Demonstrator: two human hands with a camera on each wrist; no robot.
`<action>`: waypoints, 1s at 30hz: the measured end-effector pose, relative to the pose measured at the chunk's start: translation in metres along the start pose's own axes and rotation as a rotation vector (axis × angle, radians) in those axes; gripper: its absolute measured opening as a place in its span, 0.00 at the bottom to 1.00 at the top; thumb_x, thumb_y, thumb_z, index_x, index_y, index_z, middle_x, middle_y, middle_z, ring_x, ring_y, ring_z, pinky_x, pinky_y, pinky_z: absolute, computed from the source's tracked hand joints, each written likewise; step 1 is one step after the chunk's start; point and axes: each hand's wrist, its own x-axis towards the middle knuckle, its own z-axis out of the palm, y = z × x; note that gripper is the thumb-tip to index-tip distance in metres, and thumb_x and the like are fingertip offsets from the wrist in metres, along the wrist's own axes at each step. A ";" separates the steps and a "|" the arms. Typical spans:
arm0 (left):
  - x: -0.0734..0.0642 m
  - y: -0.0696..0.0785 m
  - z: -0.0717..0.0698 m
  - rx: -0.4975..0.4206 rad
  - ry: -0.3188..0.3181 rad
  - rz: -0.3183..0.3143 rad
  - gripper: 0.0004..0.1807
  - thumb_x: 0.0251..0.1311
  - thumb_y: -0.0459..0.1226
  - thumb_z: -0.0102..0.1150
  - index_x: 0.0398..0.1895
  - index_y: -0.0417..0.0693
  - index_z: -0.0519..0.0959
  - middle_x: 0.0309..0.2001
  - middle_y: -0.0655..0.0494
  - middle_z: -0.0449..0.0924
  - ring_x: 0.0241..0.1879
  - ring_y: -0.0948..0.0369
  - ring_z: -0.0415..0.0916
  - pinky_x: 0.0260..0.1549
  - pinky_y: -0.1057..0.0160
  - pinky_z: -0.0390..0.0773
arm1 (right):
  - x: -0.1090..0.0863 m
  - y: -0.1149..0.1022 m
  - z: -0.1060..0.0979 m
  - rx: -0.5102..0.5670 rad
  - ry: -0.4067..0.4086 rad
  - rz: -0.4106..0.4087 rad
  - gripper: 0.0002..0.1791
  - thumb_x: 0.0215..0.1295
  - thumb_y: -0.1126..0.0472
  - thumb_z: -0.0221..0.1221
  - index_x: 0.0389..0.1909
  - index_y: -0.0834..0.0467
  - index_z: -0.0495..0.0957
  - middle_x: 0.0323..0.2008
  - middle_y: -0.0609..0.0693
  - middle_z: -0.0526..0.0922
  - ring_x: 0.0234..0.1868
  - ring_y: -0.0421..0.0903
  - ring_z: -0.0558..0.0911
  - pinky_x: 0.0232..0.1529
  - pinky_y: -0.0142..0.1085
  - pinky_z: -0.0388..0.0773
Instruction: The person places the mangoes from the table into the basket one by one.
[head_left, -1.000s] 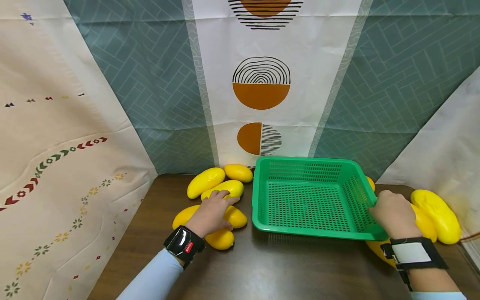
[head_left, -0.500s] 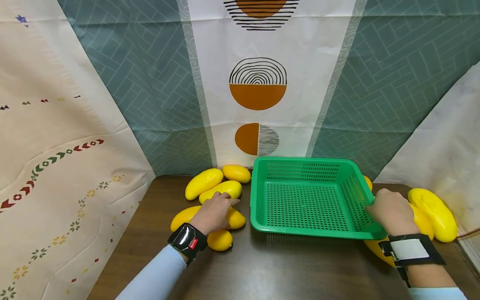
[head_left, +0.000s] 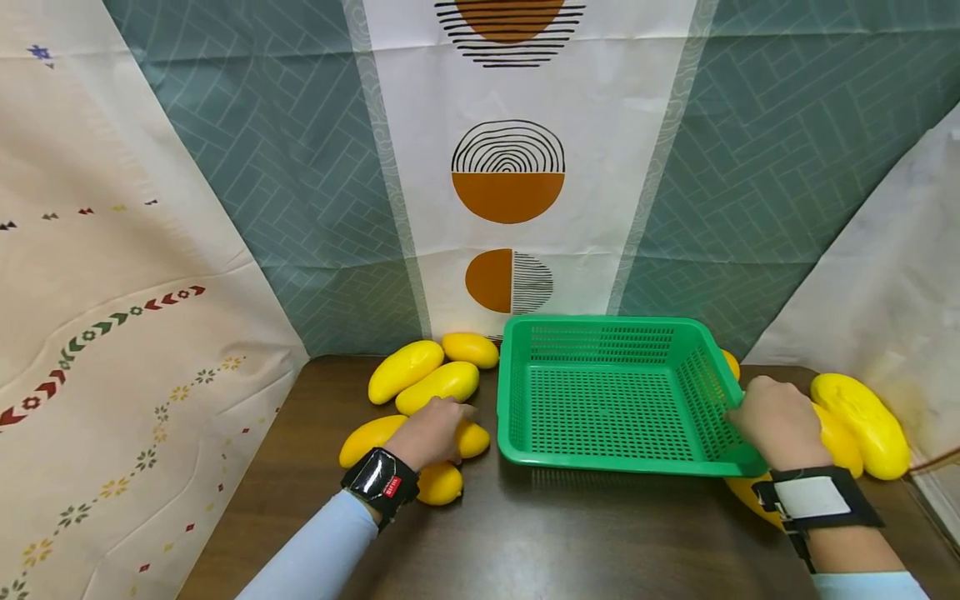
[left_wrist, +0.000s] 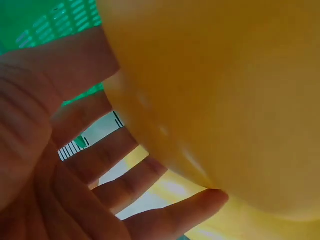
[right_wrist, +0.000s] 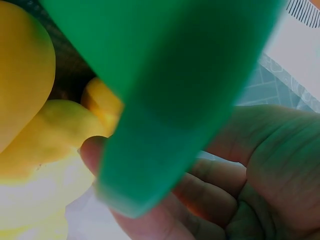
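My left hand (head_left: 427, 435) is over a yellow mango (head_left: 472, 439) on the left of the table. In the left wrist view, its thumb and fingers (left_wrist: 175, 215) curve around the side of that mango (left_wrist: 225, 100). The green plastic basket (head_left: 600, 463) stands to the right, with nothing in it. My right hand (head_left: 780, 423) grips the basket's right rim, its fingers curled beneath the edge (right_wrist: 135, 165) in the right wrist view. Other mangoes lie around the left hand, including one behind it (head_left: 438, 387) and one in front (head_left: 440, 483).
Two more mangoes lie at the back left, one long (head_left: 405, 371) and one smaller (head_left: 470, 350). Right of the basket are several mangoes, the outermost one (head_left: 862, 425) near a white cloth. Patterned fabric (head_left: 510, 283) hangs behind the dark wooden table (head_left: 570, 542).
The left hand's fingers have drawn in and lowered around the mango. The right hand stays on the basket's rim. The head view has shifted slightly.
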 end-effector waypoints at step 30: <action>-0.002 0.003 -0.047 -0.114 0.232 -0.077 0.32 0.48 0.49 0.68 0.58 0.50 0.71 0.42 0.63 0.72 0.36 0.64 0.67 0.37 0.67 0.69 | -0.003 -0.003 0.000 -0.006 0.023 0.014 0.18 0.55 0.54 0.63 0.24 0.66 0.70 0.17 0.53 0.67 0.20 0.50 0.69 0.20 0.39 0.68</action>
